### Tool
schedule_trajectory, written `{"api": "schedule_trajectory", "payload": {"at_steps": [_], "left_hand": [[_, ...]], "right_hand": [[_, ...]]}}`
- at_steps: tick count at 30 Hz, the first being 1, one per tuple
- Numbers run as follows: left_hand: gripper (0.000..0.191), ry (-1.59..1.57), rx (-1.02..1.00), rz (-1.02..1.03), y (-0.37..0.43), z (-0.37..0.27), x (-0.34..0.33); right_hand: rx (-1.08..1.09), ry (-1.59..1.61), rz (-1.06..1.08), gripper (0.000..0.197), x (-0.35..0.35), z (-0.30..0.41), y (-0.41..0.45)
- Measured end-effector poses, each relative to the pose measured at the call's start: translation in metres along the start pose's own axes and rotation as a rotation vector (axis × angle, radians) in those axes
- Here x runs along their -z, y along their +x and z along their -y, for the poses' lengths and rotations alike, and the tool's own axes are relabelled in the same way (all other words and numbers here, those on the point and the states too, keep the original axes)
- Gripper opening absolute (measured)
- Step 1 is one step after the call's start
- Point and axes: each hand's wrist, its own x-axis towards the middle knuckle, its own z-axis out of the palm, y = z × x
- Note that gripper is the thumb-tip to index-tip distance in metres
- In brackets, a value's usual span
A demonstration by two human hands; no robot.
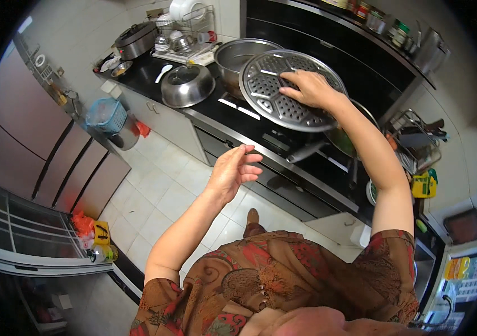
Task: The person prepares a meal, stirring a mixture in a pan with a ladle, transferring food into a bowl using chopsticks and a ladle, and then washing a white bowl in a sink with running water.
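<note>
A round perforated metal steamer tray (263,107) is tilted over the stove. My right hand (310,88) is on its upper face, fingers bent at its middle; how the fingers grip it is partly hidden. Behind the tray stands a large steel pot (232,63) without a lid. My left hand (236,170) hangs in the air before the stove's front edge, fingers apart and holding nothing. Below the tray's right side is a pan (362,113) with something green in it, partly hidden by my right arm. A domed steel lid (188,86) rests on the counter left of the pot.
A white spoon (163,73), a small bowl (121,69), an electric cooker (136,41) and a dish rack (196,25) stand at the left. Pan handles (308,152) reach towards the front edge. Spice jars (400,35) line a shelf above; a knife rack (415,134) is at the right.
</note>
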Motion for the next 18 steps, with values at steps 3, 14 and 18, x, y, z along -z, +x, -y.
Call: {"api": "schedule_trajectory", "payload": {"at_steps": [3,14,18], "left_hand": [[0.038,0.047,0.002,-0.069,0.023,-0.022,0.027],[0.036,0.192,-0.019,-0.274,0.102,-0.132,0.13],[0.037,0.223,0.005,-0.27,0.122,-0.162,0.184]], "right_hand": [[-0.051,-0.055,0.002,0.046,-0.033,-0.023,0.074],[-0.157,0.048,0.151,0.048,-0.15,-0.091,0.238],[-0.167,0.057,0.134,0.048,-0.166,-0.095,0.244]]}}
